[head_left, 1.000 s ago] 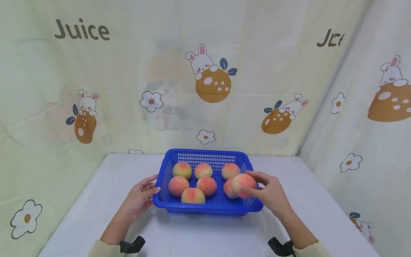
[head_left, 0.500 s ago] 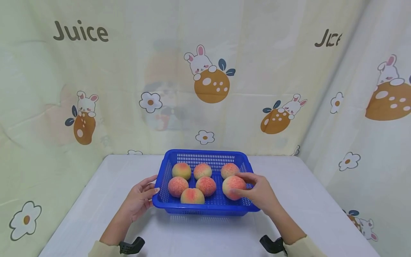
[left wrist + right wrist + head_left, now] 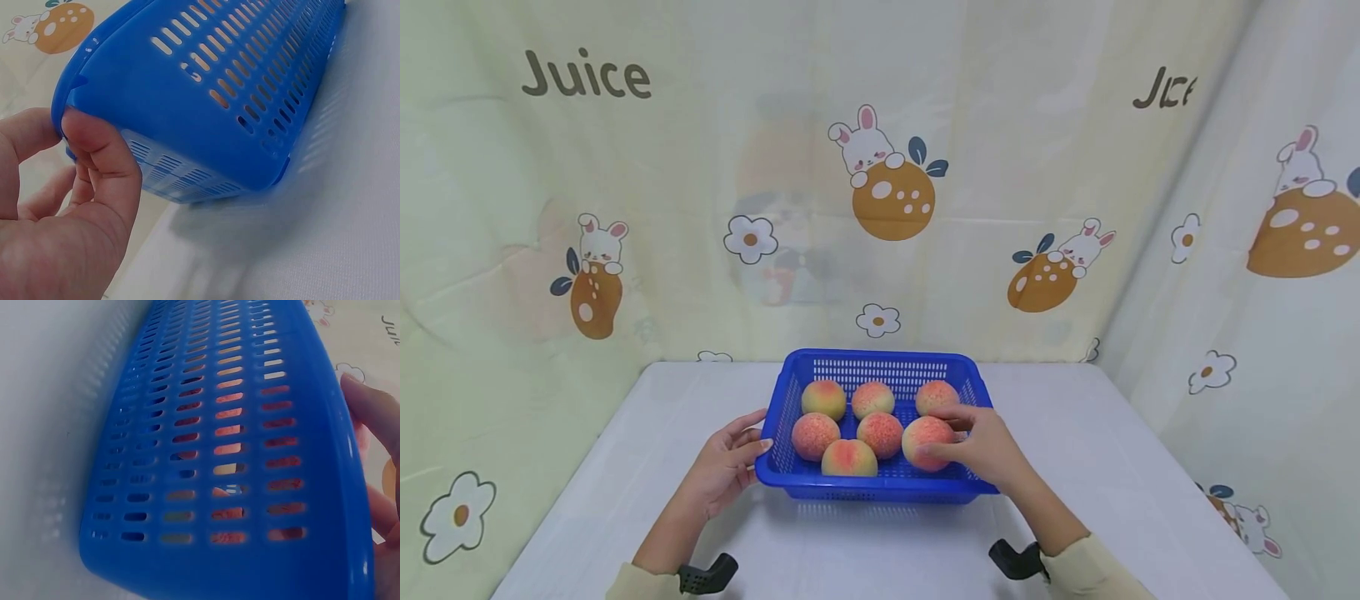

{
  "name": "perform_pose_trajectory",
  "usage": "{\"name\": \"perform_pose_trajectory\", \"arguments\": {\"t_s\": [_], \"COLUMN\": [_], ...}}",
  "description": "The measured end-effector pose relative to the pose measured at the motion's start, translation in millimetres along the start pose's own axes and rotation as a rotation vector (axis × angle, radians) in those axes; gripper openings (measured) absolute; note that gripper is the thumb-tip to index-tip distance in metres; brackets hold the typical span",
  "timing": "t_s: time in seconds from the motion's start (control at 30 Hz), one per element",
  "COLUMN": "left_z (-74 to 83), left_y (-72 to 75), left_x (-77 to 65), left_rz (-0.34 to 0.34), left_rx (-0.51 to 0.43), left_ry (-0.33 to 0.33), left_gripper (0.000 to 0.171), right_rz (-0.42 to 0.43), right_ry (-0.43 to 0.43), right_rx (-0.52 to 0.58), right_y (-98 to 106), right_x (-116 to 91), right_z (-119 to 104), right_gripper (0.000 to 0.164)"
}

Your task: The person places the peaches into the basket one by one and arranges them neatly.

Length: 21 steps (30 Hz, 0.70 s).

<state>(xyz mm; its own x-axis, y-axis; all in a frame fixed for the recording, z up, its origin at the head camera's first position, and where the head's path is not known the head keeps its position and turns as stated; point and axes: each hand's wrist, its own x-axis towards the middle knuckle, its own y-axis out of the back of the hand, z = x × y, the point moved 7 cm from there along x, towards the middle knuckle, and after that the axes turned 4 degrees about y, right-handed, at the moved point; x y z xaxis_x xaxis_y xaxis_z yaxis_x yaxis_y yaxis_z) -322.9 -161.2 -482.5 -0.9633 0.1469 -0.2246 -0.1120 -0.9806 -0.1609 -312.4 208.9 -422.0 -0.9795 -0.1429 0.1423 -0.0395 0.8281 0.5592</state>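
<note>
A blue plastic basket (image 3: 887,483) with slotted walls holds several peaches, among them a yellow-red one (image 3: 850,458) at the front. My left hand (image 3: 727,462) pinches the basket's left rim between thumb and fingers; the left wrist view shows that hand (image 3: 81,200) closely at the corner. Inside the right half of the basket, my right hand (image 3: 981,446) grips a pink-and-cream peach (image 3: 925,443) between thumb and fingertips. Another peach (image 3: 937,397) lies just behind it. In the right wrist view the basket wall (image 3: 312,487) hides most of the right hand.
The basket is on a white-covered table (image 3: 865,550), near its back edge. A pale curtain (image 3: 970,100) printed with rabbits and fruit hangs behind and along both sides. Black wrist straps (image 3: 709,575) sit at both cuffs.
My right hand has carried its peach leftward and slightly down, from near the right rim to further inside the basket. The left hand keeps its place at the rim.
</note>
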Motion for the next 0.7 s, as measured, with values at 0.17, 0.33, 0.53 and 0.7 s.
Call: {"name": "perform_pose_trajectory", "arguments": {"t_s": [0.17,0.33,0.53,0.7], "left_z": [-0.5,-1.5,-1.4,-1.3], "left_y": [0.5,0.3,0.3,0.2], "left_x": [1.0,1.7,1.6,1.6], "left_rz": [-0.006,-0.011,-0.005,-0.003], "left_rx": [0.003,0.002,0.000,-0.004], "left_ry": [-0.003,-0.002,-0.002,0.003], "left_gripper": [0.068,0.067,0.067,0.068], "right_rz": [-0.040,-0.056,-0.055,-0.070], "right_ry": [-0.001,0.009,0.029,0.030], "right_rx": [-0.027,-0.063,-0.126,-0.172], "right_y": [-7.6,-12.5,-16.4,-21.9], "right_x": [4.4,8.1,10.3,11.9], "right_z": [-0.2,0.5,-2.1,-2.6], "right_gripper": [0.065,0.059,0.057,0.055]}}
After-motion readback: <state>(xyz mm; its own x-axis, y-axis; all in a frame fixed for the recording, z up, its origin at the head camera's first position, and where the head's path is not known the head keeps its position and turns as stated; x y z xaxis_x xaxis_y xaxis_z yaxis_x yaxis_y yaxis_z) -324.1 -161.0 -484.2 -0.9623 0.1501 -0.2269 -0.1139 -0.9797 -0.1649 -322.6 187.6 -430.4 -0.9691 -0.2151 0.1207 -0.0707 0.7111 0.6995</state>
